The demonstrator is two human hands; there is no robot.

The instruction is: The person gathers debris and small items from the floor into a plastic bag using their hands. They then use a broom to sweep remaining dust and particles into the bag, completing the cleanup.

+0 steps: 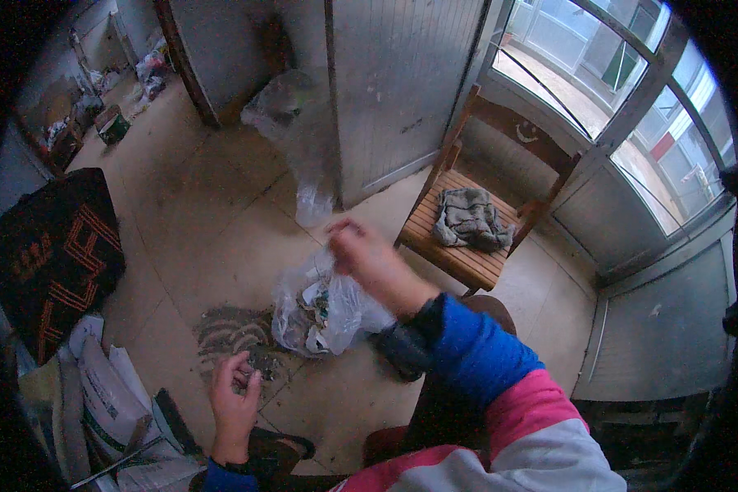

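A clear plastic bag (310,307) filled with mixed scraps and paper bits stands on the tiled floor in front of me. My right hand (363,252), blurred, is over the bag's upper edge with its fingers bent. Whether it pinches the plastic is unclear. Lower and to the left, my left hand (237,393) hovers by a patch of grey dust and debris (234,332), which shows curved sweep marks. Its fingers are half curled with the thumb apart, and a dark bit may lie between them. Darker debris (270,363) is heaped beside that hand.
A wooden chair (449,246) with a folded grey cloth (473,218) stands at right. A black bag (55,258) and cardboard-like packaging (104,393) are at left. Another clear plastic bag (310,154) lies by the metal panel (400,92). Litter and a green container (114,128) are farther back.
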